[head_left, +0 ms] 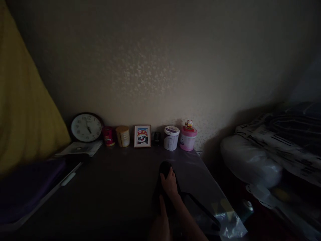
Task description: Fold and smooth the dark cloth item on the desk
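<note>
In the head view, a black, soft-looking object [165,165] with a long dark strap [204,211] is on the dark table in front of me. Its exact kind is lost in the shadow; it may be a bag. My right hand [171,184] is closed around its upper part, thumb and fingers on opposite sides. Lower down and closer to me, my left hand [162,216] grips its near part. One raised digit of that hand shows, while the other fingers disappear in the dark.
Along the wall stand a round clock [86,127], a red container [108,136], a yellow-lidded jar [123,137], a framed panda picture [142,136], a white tub [171,138] and a pink tub [188,139] bearing a figurine [189,125]. A purple item [32,187] lies left; bags [250,160] are right.
</note>
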Motion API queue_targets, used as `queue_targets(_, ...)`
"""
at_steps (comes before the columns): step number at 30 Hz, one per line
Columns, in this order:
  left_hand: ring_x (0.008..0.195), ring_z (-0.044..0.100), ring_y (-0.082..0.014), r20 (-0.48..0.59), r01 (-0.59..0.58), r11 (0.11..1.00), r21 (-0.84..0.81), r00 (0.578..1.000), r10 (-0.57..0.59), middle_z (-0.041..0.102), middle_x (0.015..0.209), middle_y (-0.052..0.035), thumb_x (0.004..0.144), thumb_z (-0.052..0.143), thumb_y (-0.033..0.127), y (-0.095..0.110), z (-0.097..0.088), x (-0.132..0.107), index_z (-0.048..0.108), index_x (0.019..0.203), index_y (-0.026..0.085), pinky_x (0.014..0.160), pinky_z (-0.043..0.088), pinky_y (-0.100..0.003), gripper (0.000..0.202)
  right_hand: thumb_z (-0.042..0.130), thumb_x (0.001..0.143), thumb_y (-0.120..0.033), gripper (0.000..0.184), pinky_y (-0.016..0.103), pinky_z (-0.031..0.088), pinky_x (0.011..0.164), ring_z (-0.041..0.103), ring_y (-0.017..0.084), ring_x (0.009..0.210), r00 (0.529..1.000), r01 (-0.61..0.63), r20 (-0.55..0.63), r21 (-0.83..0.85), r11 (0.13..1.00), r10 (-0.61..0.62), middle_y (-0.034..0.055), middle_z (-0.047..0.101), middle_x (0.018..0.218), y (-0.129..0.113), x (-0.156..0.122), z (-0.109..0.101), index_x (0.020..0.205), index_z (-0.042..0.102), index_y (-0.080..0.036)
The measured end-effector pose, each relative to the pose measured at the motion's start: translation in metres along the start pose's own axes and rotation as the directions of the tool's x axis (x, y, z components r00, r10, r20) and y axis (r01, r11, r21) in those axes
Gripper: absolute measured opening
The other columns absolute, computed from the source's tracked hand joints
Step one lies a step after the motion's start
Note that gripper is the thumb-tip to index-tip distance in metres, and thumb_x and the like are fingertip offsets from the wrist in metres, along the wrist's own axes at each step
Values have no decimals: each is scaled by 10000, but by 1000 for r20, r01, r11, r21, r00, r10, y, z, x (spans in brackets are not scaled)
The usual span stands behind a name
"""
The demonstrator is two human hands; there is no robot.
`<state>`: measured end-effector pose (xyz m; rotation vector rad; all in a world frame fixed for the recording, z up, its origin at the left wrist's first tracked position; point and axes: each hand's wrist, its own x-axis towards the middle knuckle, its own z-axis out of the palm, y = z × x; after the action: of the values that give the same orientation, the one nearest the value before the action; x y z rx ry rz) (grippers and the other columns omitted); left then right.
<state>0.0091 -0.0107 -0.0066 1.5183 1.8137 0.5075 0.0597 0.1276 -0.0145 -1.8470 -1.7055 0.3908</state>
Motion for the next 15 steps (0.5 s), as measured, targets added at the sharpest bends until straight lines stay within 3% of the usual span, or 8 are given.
queue_targets(7, 776, 640, -285, 7, 61, 998, 4, 998, -61, 653, 906, -209, 824, 413, 264, 7, 8, 7, 145, 1392, 109, 693, 437, -391, 647, 486, 728, -345, 789, 406, 417, 830, 470, 350, 1094, 991, -83, 87, -211, 974, 103, 260, 378, 1294, -22, -1, -14, 1368, 196, 14)
queue_targets(10, 829, 625, -226, 19, 46, 996, -78, 999, -45, 631, 995, -164, 829, 461, 340, 7, 7, 7, 171, 1389, 134, 764, 447, -379, 664, 485, 717, -262, 747, 384, 439, 766, 498, 333, 1045, 991, -87, 74, -277, 957, 111, 259, 410, 1250, -28, -2, -15, 1368, 216, -10)
queue_targets(15, 946, 563, -160, 46, 12, 953, -303, 999, 2, 552, 1127, -58, 829, 487, 403, -5, -3, -5, 450, 1191, 204, 833, 460, -379, 415, 461, 721, -193, 705, 373, 440, 748, 514, 325, 1010, 994, -74, 61, -265, 962, 93, 251, 453, 1189, -28, -3, -18, 1360, 236, -1)
